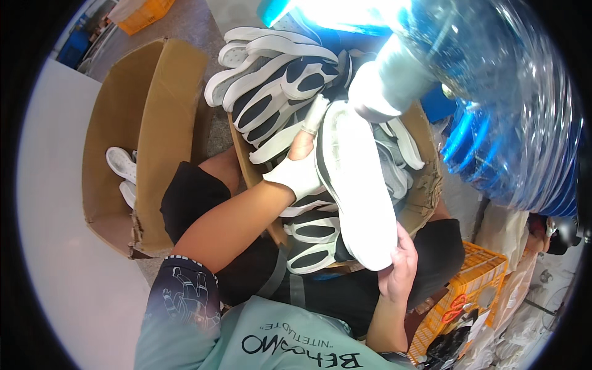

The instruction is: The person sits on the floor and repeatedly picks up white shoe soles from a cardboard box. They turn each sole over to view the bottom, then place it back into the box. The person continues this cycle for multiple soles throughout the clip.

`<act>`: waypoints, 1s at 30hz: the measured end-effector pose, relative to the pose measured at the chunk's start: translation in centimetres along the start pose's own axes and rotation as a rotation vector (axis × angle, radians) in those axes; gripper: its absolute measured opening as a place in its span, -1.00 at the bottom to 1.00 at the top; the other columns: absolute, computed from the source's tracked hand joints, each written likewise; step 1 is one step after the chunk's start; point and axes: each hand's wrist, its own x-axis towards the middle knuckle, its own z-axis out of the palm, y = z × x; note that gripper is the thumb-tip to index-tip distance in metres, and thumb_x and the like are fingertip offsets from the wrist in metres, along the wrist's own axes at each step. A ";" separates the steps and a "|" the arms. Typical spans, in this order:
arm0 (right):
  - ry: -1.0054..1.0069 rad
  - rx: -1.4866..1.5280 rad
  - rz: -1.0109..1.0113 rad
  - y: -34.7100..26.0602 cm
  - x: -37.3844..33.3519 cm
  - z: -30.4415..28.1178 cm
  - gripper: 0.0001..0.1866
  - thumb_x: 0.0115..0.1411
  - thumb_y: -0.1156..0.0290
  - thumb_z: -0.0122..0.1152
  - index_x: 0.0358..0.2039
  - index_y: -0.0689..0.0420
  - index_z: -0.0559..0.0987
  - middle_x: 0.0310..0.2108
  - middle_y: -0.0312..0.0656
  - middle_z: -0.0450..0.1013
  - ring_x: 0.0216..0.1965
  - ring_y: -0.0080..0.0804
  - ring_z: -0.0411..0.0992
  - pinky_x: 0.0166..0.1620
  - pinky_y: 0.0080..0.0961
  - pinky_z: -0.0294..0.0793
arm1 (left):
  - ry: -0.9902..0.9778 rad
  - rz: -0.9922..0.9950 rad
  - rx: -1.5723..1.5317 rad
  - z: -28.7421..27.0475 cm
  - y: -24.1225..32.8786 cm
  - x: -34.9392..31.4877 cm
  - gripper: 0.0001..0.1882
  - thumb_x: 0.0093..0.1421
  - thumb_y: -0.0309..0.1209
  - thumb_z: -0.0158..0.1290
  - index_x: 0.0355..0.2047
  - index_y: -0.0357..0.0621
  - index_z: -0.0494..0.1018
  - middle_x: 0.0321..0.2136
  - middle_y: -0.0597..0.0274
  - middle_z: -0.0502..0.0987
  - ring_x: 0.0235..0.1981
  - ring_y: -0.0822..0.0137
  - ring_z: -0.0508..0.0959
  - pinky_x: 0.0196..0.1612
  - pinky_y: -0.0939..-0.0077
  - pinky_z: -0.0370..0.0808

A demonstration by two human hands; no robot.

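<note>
A white shoe sole [364,191] is being held lengthwise above an open cardboard box [427,197], its broad pale face being turned upward and its far end being brought close beneath a white cylindrical fitting [385,83]. Its left side is being gripped by the left hand [299,166], partly covered in white, with the thumb being stretched along the edge; how the other fingers are being bent cannot be told, as they are being hidden. The near end is being pinched at its right edge between thumb and fingers of the bare right hand [398,268]. Stacked soles [302,80] are being contained below. Judging by its foam-like look, light weight and a springy, slightly bending body are being suggested; smooth faces may be slipping easily, and soft rims may be denting, so firm sidewalls near the middle and one end are being favoured for grasping.
</note>
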 end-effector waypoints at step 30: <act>0.043 -0.038 -0.205 -4.6 2.7 3.5 -0.36 0.14 0.18 0.06 0.03 0.53 0.42 -0.13 0.10 0.53 -0.14 -0.24 0.54 0.00 -0.42 0.49 | -0.659 0.346 0.337 7.6 -1.9 2.8 -0.43 0.45 -0.15 -0.16 0.28 -0.35 0.17 0.16 -0.14 0.41 0.13 0.08 0.50 0.22 0.15 0.45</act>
